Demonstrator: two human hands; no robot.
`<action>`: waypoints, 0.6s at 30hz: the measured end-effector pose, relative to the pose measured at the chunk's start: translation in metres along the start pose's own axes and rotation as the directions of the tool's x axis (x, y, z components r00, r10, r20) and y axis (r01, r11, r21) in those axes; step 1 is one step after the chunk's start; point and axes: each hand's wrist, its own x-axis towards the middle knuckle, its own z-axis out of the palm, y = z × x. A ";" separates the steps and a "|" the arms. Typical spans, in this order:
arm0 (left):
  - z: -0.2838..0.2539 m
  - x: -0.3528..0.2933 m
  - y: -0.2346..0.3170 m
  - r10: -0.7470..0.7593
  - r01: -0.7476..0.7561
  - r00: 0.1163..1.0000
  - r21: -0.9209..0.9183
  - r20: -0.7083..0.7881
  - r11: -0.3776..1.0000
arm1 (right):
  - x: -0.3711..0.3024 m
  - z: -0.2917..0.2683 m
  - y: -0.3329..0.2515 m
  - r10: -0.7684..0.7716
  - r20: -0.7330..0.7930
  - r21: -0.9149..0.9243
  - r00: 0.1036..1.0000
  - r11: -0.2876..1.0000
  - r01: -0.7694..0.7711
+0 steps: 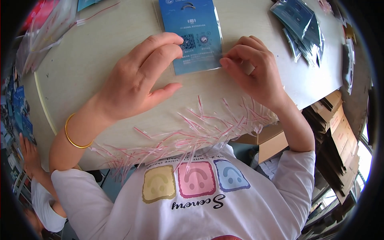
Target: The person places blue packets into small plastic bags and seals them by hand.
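A blue printed card in a clear plastic bag (196, 24) lies flat on the pale table (100, 44) in front of me. My left hand (140, 72) rests its fingertips on the bag's left side, with the thumb held well apart. At the bag's lower right corner, my right hand (254, 66) has thumb and index finger closed together on the clear edge; its other fingers curl in. Whether a thin strip is also in that pinch is too small to tell. A gold bangle (71, 136) circles my left wrist.
Thin clear strips with red lines (196, 132) heap along the near table edge. Bagged blue cards (302, 30) pile at the far right, and clear bags (44, 44) at the far left. Cardboard (340, 140) stands to the right. Another person's hand (29, 154) shows at left.
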 end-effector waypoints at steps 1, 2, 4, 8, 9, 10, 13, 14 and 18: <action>-0.001 -0.001 -0.002 0.000 0.000 1.000 -0.001 -0.001 1.000 | 0.000 0.001 0.000 0.010 -0.004 -0.003 1.000 1.000 -0.010; -0.004 -0.003 -0.005 0.050 -0.048 0.998 -0.031 0.046 0.998 | 0.001 0.001 -0.001 0.008 -0.002 -0.003 1.000 1.000 -0.008; -0.005 -0.004 -0.009 0.098 -0.092 0.991 -0.062 0.089 0.994 | 0.001 0.001 -0.003 0.036 0.009 -0.061 0.999 0.997 -0.035; -0.004 -0.007 -0.011 0.157 -0.189 0.964 0.142 0.216 0.972 | 0.000 0.002 -0.005 0.064 0.015 -0.060 0.998 0.996 -0.063; -0.004 -0.008 -0.010 0.127 -0.158 0.967 0.126 0.222 0.979 | 0.000 0.003 -0.006 0.075 0.007 -0.066 0.997 0.995 -0.074; -0.004 -0.008 -0.010 0.122 -0.153 0.968 0.128 0.219 0.980 | 0.000 0.003 -0.007 0.085 -0.001 -0.072 0.996 0.994 -0.085; -0.003 -0.008 -0.012 0.123 -0.154 0.969 0.131 0.216 0.979 | 0.001 0.003 -0.008 0.093 0.012 -0.088 0.996 0.992 -0.092; -0.003 -0.009 -0.012 0.124 -0.157 0.968 0.139 0.219 0.978 | 0.001 0.003 -0.008 0.091 0.015 -0.086 0.996 0.992 -0.089; -0.003 -0.009 -0.012 0.135 -0.175 0.965 0.166 0.226 0.970 | 0.001 0.004 -0.009 0.086 0.012 -0.112 0.996 0.990 -0.084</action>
